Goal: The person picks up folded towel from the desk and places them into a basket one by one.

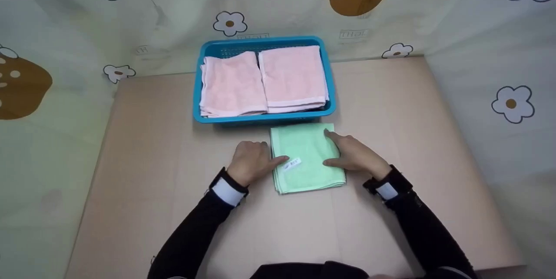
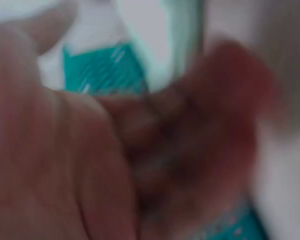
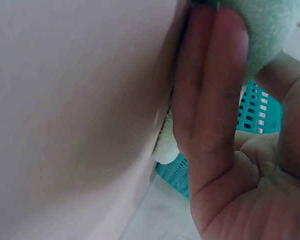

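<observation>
A folded light-green towel (image 1: 308, 153) with a small white label lies on the table in front of the basket. My right hand (image 1: 356, 155) grips its right side: the thumb lies over the top, and in the right wrist view fingers (image 3: 217, 85) reach low along the towel's edge, close to the table. At the left edge is my left hand (image 1: 254, 161), its thumb reaching over the towel beside the label and its other fingers bent. The left wrist view is blurred, and I cannot tell whether those fingers hold the towel.
Just behind the green towel stands a blue plastic basket (image 1: 264, 119). Folded pink towels (image 1: 234, 83) fill it in two side-by-side stacks. The pale table (image 1: 147, 161) is bordered by a patterned curtain (image 1: 173, 22) at the back and both sides.
</observation>
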Motion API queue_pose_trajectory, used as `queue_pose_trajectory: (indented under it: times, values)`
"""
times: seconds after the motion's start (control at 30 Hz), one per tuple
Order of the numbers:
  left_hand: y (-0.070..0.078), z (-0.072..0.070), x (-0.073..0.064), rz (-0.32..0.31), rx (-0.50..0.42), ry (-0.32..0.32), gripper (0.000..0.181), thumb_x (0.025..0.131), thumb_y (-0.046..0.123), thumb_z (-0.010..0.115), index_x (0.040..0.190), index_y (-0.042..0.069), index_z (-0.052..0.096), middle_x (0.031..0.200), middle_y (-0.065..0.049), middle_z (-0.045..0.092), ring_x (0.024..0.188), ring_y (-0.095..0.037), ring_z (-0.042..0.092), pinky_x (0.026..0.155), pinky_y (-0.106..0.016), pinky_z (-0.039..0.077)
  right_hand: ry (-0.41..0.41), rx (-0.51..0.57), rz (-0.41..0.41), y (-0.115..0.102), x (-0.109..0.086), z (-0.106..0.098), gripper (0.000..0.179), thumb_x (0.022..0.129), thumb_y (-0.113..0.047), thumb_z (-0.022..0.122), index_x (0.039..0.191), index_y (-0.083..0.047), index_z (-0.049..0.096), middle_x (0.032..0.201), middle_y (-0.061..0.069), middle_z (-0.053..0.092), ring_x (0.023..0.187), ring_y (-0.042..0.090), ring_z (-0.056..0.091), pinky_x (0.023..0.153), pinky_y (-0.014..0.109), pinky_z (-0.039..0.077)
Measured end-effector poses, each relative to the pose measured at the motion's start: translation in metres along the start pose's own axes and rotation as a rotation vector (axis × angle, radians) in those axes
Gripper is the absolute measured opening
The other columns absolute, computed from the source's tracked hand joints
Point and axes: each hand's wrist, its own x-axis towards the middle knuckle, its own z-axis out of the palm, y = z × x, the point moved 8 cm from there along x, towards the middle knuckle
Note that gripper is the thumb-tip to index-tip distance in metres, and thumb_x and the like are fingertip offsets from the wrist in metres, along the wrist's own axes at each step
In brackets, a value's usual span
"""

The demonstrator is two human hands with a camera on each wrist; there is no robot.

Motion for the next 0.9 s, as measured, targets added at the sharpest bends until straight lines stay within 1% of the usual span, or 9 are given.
queue_pose_trajectory:
  times: [0.07, 0.13, 0.27, 0.37, 0.47, 0.57, 0.73, 0.87, 0.9]
  values:
    - [0.008, 0.010, 0.003, -0.022, 0.072, 0.016, 0.073, 0.095, 0.078, 0.044, 0.062, 0.014, 0.046, 0.053, 0.004, 0.037, 0.049, -0.015, 0.045, 0.046, -0.030, 0.031, 0.001, -0.002, -0.003, -0.001, 0.000, 0.000, 0.092, 0.091, -0.029, 0.080, 0.161, 0.000, 0.029, 0.153, 0.028, 0.049, 0.139, 0.033, 0.051, 0.116, 0.053, 0.042]
    - [0.017, 0.015, 0.005, -0.011, 0.103, 0.049, 0.072, 0.096, 0.078, 0.043, 0.062, 0.015, 0.046, 0.053, 0.005, 0.038, 0.049, -0.014, 0.046, 0.045, -0.030, 0.032, 0.005, -0.011, -0.006, -0.001, 0.000, 0.000, 0.091, 0.091, -0.029, 0.080, 0.161, 0.001, 0.030, 0.152, 0.029, 0.050, 0.137, 0.033, 0.053, 0.115, 0.053, 0.043]
    - [0.031, 0.016, 0.008, 0.050, 0.074, 0.106, 0.063, 0.101, 0.063, 0.051, 0.061, 0.014, 0.048, 0.054, 0.004, 0.039, 0.050, -0.016, 0.050, 0.045, -0.032, 0.039, 0.017, -0.020, -0.011, -0.001, 0.001, -0.001, 0.090, 0.090, -0.027, 0.081, 0.160, 0.002, 0.032, 0.150, 0.028, 0.052, 0.133, 0.032, 0.056, 0.113, 0.053, 0.045]
    - [0.037, 0.016, 0.008, 0.092, 0.014, 0.109, 0.054, 0.105, 0.048, 0.055, 0.063, 0.014, 0.051, 0.055, 0.003, 0.041, 0.053, -0.019, 0.053, 0.048, -0.035, 0.044, 0.019, -0.020, -0.019, -0.001, 0.002, 0.000, 0.090, 0.090, -0.027, 0.081, 0.159, 0.003, 0.033, 0.151, 0.028, 0.052, 0.134, 0.032, 0.056, 0.114, 0.052, 0.045]
    - [0.040, 0.016, 0.010, 0.115, -0.022, 0.101, 0.049, 0.105, 0.040, 0.056, 0.063, 0.014, 0.052, 0.056, 0.003, 0.042, 0.055, -0.021, 0.055, 0.051, -0.038, 0.047, 0.019, -0.025, -0.036, -0.002, 0.002, 0.001, 0.089, 0.090, -0.027, 0.081, 0.159, 0.004, 0.033, 0.150, 0.028, 0.052, 0.135, 0.034, 0.056, 0.113, 0.053, 0.045]
    - [0.041, 0.016, 0.012, 0.133, -0.006, 0.106, 0.051, 0.106, 0.039, 0.055, 0.061, 0.016, 0.048, 0.054, 0.004, 0.040, 0.055, -0.022, 0.056, 0.051, -0.039, 0.047, 0.025, -0.032, -0.050, -0.002, 0.000, -0.001, 0.088, 0.090, -0.027, 0.081, 0.158, 0.004, 0.033, 0.147, 0.029, 0.056, 0.133, 0.034, 0.058, 0.111, 0.053, 0.046]
    - [0.042, 0.014, 0.014, 0.173, 0.023, 0.149, 0.053, 0.105, 0.038, 0.055, 0.058, 0.018, 0.042, 0.051, 0.006, 0.035, 0.051, -0.021, 0.054, 0.046, -0.037, 0.042, 0.036, -0.037, -0.058, -0.002, -0.001, -0.004, 0.088, 0.090, -0.026, 0.081, 0.158, 0.004, 0.034, 0.144, 0.029, 0.058, 0.131, 0.034, 0.059, 0.110, 0.052, 0.047]
    - [0.040, 0.009, 0.011, 0.186, -0.011, 0.168, 0.051, 0.104, 0.038, 0.058, 0.060, 0.018, 0.043, 0.051, 0.007, 0.033, 0.050, -0.021, 0.049, 0.047, -0.037, 0.038, 0.037, -0.043, -0.077, -0.006, -0.002, -0.006, 0.086, 0.090, -0.025, 0.082, 0.157, 0.004, 0.037, 0.146, 0.027, 0.057, 0.131, 0.032, 0.058, 0.109, 0.050, 0.048]
    - [0.041, 0.007, 0.010, 0.189, -0.025, 0.169, 0.050, 0.104, 0.038, 0.059, 0.060, 0.018, 0.044, 0.051, 0.007, 0.034, 0.051, -0.020, 0.048, 0.047, -0.036, 0.037, 0.034, -0.044, -0.083, -0.008, -0.003, -0.008, 0.085, 0.089, -0.025, 0.082, 0.156, 0.004, 0.039, 0.138, 0.025, 0.063, 0.124, 0.030, 0.061, 0.106, 0.048, 0.050]
